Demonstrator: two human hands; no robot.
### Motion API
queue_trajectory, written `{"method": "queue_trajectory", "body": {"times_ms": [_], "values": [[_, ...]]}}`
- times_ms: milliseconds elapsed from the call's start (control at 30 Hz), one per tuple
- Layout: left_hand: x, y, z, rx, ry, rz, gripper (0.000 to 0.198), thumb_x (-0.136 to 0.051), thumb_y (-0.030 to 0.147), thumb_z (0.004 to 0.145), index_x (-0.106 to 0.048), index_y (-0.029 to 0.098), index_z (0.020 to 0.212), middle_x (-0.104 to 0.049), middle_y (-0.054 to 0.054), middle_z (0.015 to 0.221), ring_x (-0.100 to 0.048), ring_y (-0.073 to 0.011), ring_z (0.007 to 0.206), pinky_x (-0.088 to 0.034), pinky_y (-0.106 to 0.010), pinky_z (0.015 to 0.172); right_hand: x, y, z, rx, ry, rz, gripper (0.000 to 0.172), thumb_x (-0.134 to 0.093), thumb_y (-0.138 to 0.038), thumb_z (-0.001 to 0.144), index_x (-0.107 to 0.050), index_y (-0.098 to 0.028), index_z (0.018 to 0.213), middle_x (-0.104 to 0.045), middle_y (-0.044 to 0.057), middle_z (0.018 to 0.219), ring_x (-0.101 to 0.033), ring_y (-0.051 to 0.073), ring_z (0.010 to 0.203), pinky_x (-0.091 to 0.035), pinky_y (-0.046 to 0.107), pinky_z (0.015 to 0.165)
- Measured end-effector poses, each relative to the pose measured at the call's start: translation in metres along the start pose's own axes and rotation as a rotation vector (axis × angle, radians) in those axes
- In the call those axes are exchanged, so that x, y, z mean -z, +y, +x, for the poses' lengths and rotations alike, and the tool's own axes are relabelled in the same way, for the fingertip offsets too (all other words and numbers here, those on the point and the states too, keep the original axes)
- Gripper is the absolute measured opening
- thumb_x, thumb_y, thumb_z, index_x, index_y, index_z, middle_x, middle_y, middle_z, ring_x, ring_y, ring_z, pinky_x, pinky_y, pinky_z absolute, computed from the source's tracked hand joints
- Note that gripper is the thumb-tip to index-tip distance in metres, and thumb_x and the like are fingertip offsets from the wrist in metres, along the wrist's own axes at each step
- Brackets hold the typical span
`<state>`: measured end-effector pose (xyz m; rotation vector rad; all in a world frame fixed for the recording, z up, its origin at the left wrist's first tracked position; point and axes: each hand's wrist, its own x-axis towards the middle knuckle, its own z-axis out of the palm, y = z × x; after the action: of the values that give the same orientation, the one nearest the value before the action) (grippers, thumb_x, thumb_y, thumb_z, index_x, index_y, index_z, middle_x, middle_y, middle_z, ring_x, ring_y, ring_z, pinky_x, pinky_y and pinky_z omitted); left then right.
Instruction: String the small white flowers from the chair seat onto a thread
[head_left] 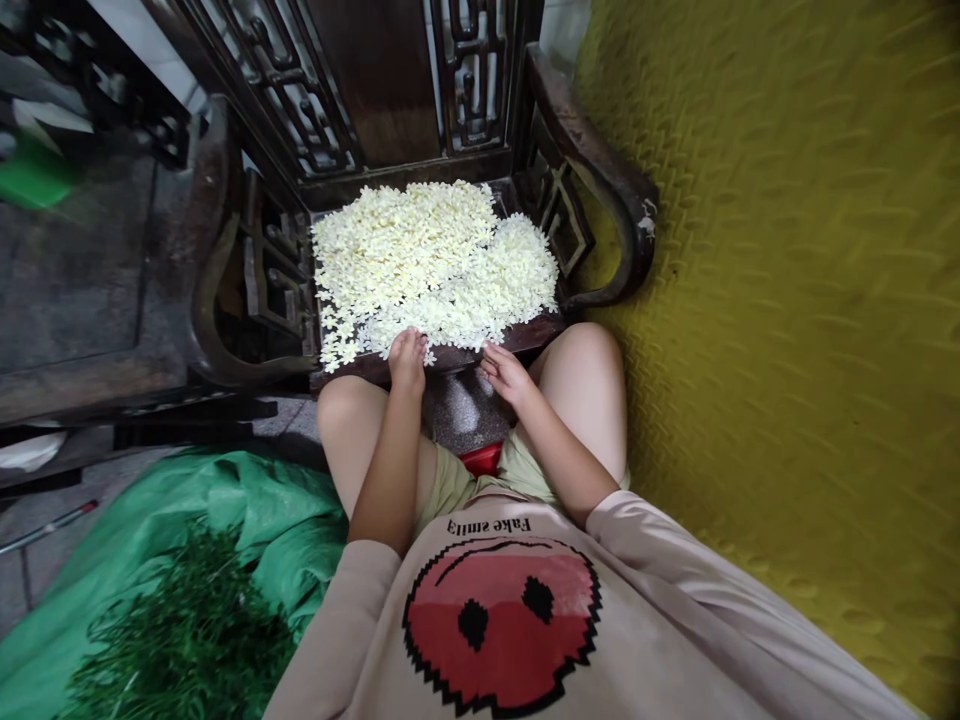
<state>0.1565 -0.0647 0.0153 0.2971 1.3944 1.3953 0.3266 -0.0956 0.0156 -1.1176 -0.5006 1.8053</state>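
A broad heap of small white flowers (420, 250) with pale yellow centres covers the seat of a dark carved wooden chair (397, 90). At the heap's front edge my left hand (407, 358) is closed, its fingers curled together. One white flower (430, 357) shows just right of these fingers; whether they grip it I cannot tell. My right hand (507, 373) is lower and to the right, just off the seat's front edge, with thumb and fingers pinched together. White petals show at its fingertips, but what the pinch holds is too small to make out.
Curved armrests (626, 215) flank the seat. A yellow textured surface (780, 350) fills the right side. At lower left, green leafy stems (187, 630) lie on a green sheet (247, 490). A dark wooden table (71, 280) stands at left, with a blurred green object (34, 172).
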Motion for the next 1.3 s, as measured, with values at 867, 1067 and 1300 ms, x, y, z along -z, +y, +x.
{"method": "queue_trajectory", "body": {"times_ms": [867,1067,1300], "values": [[-0.005,-0.017,-0.011,-0.038,0.073,0.224,0.020,-0.062,0.034,0.071,-0.060,0.016,0.080,-0.060,0.000,0.065,-0.050,-0.0076,0.055,-0.037,-0.020,0.058,0.002,0.023,0.010,-0.164,0.019,-0.049,0.036,-0.065,-0.046,0.063,-0.063,-0.016,0.082,-0.023,-0.011,0.047,-0.018,0.003,0.038,-0.015,0.021,0.041],[-0.003,-0.019,-0.004,-0.074,0.149,0.259,0.041,-0.059,0.037,0.075,-0.051,0.019,0.111,-0.060,-0.001,0.080,-0.053,-0.0074,0.059,-0.039,-0.020,0.059,0.003,0.022,0.009,-0.194,0.045,-0.076,0.039,-0.052,-0.050,0.074,-0.065,-0.015,0.081,-0.027,-0.008,0.049,-0.018,0.004,0.039,-0.014,0.023,0.041],[-0.005,-0.040,-0.067,-0.151,-0.248,0.619,0.022,-0.063,0.020,0.068,-0.059,0.016,0.089,-0.059,-0.001,0.072,-0.053,-0.0105,0.061,-0.043,-0.024,0.062,-0.006,0.031,0.009,-0.235,0.002,-0.067,0.042,-0.039,-0.047,0.083,-0.066,-0.016,0.084,-0.045,-0.003,0.049,-0.024,0.006,0.039,-0.017,0.023,0.041]]}}
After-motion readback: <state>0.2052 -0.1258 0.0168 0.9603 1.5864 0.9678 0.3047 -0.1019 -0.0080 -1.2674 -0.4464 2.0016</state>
